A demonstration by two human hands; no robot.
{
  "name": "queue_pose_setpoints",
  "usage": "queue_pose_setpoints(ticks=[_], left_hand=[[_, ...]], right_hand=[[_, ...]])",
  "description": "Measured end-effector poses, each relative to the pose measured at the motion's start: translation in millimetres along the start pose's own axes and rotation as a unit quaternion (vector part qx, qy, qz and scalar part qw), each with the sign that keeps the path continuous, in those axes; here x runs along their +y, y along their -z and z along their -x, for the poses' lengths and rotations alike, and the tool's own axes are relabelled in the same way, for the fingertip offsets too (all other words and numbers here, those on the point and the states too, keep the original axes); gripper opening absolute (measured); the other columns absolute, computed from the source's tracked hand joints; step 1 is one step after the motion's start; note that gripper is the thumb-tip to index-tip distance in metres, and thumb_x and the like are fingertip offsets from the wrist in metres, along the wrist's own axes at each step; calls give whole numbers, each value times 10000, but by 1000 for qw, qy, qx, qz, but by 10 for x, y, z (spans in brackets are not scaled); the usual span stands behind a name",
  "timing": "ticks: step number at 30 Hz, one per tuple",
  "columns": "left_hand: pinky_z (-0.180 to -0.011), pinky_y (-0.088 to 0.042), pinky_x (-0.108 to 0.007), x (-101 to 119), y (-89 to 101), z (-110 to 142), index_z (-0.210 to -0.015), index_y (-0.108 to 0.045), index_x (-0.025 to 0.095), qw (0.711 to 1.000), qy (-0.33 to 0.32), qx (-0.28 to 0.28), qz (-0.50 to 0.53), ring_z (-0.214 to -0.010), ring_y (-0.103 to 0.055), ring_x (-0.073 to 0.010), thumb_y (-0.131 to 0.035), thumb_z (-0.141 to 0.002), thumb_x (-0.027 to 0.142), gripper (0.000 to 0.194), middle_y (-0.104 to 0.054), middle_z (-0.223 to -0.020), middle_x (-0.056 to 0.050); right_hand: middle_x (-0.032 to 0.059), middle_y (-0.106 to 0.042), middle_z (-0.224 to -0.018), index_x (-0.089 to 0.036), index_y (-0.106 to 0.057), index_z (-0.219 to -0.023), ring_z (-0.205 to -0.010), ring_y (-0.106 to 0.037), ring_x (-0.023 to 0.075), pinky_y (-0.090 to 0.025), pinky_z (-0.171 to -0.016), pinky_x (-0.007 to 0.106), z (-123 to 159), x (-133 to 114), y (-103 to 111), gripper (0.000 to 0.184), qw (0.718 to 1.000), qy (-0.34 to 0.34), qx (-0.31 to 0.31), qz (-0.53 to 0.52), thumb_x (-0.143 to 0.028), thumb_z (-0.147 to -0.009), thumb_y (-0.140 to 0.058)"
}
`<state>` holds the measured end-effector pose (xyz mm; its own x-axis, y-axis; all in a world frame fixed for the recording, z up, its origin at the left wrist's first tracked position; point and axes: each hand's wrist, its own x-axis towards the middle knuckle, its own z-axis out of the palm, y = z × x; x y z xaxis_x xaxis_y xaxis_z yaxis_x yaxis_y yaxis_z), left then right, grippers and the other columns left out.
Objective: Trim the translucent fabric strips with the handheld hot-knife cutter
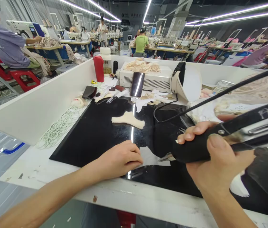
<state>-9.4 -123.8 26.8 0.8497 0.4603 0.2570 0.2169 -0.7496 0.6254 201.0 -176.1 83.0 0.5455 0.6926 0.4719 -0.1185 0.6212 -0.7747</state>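
My left hand (121, 160) rests on the glossy black work surface (96, 136), fingers curled together over the left end of a thin white piece of sheet material (149, 155). My right hand (215, 161) is wrapped around a large black-handled tool (195, 145) with metal parts; its exact kind is unclear. The tool's pointed metal tip (167, 157) touches or hovers just over the right part of the white piece. Farther back, a curved cream fabric piece (127, 120) lies flat, apart from both hands.
A black cord (209, 95) arches over the right side. Pale green elastic loops (59, 128) lie along the left wall. At the back are a white vented machine (148, 79), a phone (137, 85), a red cup (98, 69) and scraps. Several people sit at sewing tables beyond.
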Motion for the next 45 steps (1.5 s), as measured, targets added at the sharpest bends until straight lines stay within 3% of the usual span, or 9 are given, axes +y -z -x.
queue_pose_setpoints(ticks=[6, 17, 23, 31, 45], left_hand=[[-912, -519, -303, 22, 17, 0, -1035, -778, 202, 1000, 3, -1, -5, -1002, -627, -192, -639, -997, 165, 148, -692, -1032, -58], [-955, -525, -327, 12, 19, 2, -1079, -768, 195, 1000, 1, -7, -5, -1042, -629, -203, -639, -987, 165, 161, -686, -1090, -80], [-1223, -316, -500, 3, 41, -2, -1200, -735, 256, 999, -5, -41, 5, -1233, -608, -259, -805, -882, 257, 325, -690, -1297, -76], [-1258, -229, -496, 11, 46, -10, -1229, -720, 252, 998, 7, -66, 1, -1284, -596, -261, -833, -858, 291, 390, -685, -1337, -78], [-1218, -296, -473, 1, 69, -21, -1233, -722, 254, 998, -22, -61, 14, -1276, -606, -269, -831, -845, 272, 404, -686, -1347, -85]], right_hand=[[-39, -651, -809, -282, -636, -1118, -634, -610, 155, -562, -546, 311, 164, 62, -119, 417, 998, -17, -53, -21, -278, -767, -861], [-42, -651, -822, -286, -625, -1132, -648, -631, 159, -566, -585, 334, 141, 88, -55, 375, 997, -9, -76, 20, -250, -816, -825], [-45, -645, -788, -278, -638, -1104, -614, -597, 150, -548, -523, 296, 135, 48, -102, 413, 999, -11, -42, -18, -272, -757, -862], [-36, -641, -818, -292, -625, -1134, -659, -604, 148, -548, -551, 294, 289, 25, -118, 397, 995, -44, -84, -40, -280, -807, -850], [-38, -647, -778, -273, -630, -1101, -616, -612, 148, -558, -516, 284, 265, 17, -173, 427, 996, -33, -67, -41, -290, -756, -881]])
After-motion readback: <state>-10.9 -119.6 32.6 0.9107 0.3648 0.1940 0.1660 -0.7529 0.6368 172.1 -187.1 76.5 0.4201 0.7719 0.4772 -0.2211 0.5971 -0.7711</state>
